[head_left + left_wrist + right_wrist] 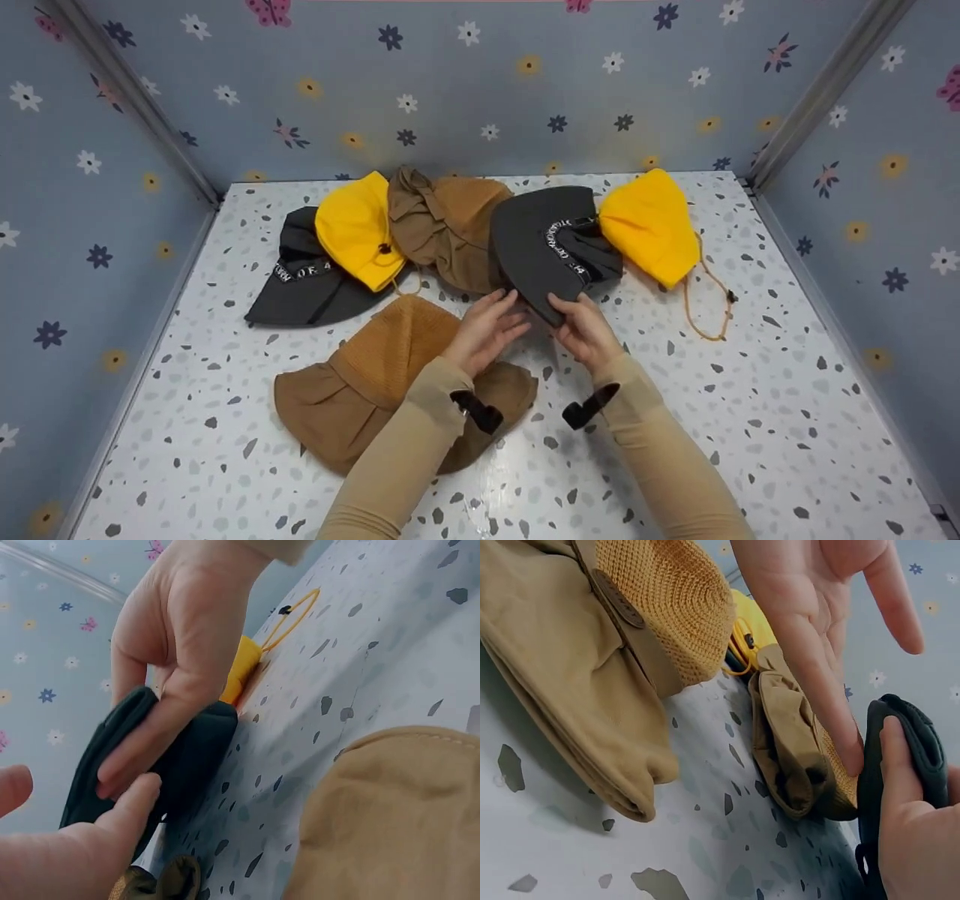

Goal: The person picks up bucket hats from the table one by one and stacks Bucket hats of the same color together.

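Observation:
A black hat with a wide brim and white-lettered band lies in the back row. My right hand pinches its near brim edge, thumb on one face and fingers on the other, as the left wrist view shows on the folded black fabric. My left hand is beside the brim with fingers extended, its fingertips right at the edge; in the right wrist view this left hand has thumb and fingers spread apart. Below the left hand lies a brown hat with a knitted crown, partly covered by the left forearm.
Along the back stand another black hat, a yellow hat, a second brown hat and another yellow hat with a looped cord. Neighbouring hats overlap. Flower-patterned walls enclose the speckled table on three sides.

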The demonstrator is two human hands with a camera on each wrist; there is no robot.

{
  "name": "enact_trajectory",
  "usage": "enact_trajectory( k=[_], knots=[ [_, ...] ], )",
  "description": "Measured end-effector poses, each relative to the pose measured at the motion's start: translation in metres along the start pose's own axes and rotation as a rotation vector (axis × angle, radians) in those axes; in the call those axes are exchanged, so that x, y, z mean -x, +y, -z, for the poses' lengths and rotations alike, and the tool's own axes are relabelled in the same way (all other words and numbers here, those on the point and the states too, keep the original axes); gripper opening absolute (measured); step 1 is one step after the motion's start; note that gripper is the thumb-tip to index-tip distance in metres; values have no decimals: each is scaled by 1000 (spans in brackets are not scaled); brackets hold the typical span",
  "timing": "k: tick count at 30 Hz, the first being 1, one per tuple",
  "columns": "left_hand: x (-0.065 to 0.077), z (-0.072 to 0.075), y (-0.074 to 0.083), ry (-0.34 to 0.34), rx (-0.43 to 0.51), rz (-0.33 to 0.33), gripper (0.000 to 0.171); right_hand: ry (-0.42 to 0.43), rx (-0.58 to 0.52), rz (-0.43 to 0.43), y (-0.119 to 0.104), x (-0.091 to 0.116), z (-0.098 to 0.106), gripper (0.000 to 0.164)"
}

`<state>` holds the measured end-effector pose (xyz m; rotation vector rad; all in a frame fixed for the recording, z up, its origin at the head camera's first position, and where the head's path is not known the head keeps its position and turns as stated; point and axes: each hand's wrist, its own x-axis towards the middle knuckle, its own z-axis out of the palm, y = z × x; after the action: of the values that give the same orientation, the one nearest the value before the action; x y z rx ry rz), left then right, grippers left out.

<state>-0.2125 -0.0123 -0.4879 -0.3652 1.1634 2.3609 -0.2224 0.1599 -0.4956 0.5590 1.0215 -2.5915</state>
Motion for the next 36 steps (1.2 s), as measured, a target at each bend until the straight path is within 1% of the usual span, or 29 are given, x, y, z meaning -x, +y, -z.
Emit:
enact_trajectory(
  k=[5,9,11,15,17,20,22,26,28,32,34,36],
  knots=[
    [-3,-3,0,-48,47,-24,62,-29,-7,-16,-5,9,5,71],
    [-4,-4,0,-72,55,-43,52,-42,15,-9,-7,15,9,75],
    [-3,-4,0,-85,55,-51,54,-51,55,1,-6,17,11,73],
    [-2,-4,3,-114,56,-52,62,-59,122,26,-5,20,15,69],
    [-2,-4,3,-110,62,-53,69,-65,142,31,-6,22,17,68],
    [-2,-3,4,-97,86,-60,72,-72,196,29,-7,25,19,67],
    [-1,-3,4,-95,113,-67,68,-78,225,19,-9,27,20,66],
    [0,0,5,-106,153,-82,47,-116,262,3,-12,29,24,65],
    [0,1,6,-113,163,-84,42,-135,285,1,-13,30,27,67],
    [1,4,10,-113,160,-88,43,-162,331,6,-18,32,31,72],
    [1,5,12,-108,150,-87,45,-176,350,7,-20,32,33,72],
    [2,6,14,-102,139,-83,46,-186,363,7,-22,32,35,68]
  ],
)
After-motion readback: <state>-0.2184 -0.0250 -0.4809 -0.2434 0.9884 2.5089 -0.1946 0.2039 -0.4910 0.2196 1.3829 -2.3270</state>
